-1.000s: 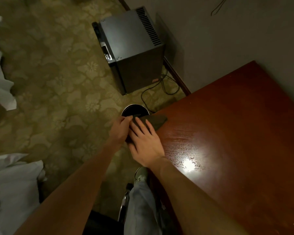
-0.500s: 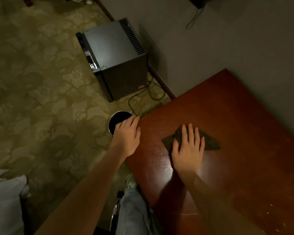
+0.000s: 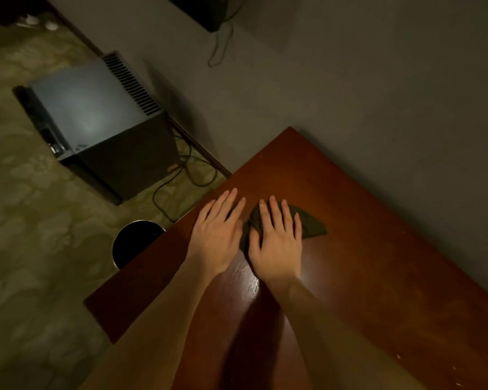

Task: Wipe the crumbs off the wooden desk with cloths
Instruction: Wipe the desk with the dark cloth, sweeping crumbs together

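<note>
A dark folded cloth [image 3: 312, 225] lies on the reddish wooden desk [image 3: 364, 249], near its left edge. My right hand [image 3: 276, 237] presses flat on the cloth with straight, spread fingers and covers most of it. Just left of it, my left hand [image 3: 219, 235] lies flat on the bare desk, its fingers straight, its inner edge close to the cloth's left corner. A few pale crumbs [image 3: 399, 356] dot the desk at the lower right.
A round black bin [image 3: 133, 243] stands on the carpet right below the desk's left edge. A dark mini fridge [image 3: 102, 122] with cables [image 3: 181, 175] sits against the grey wall beyond it. The wall runs along the desk's far side.
My left hand has come off the desk's edge by the bin and now lies flat on the desk beside the cloth. The right hand pulled the cloth inward from that edge.
</note>
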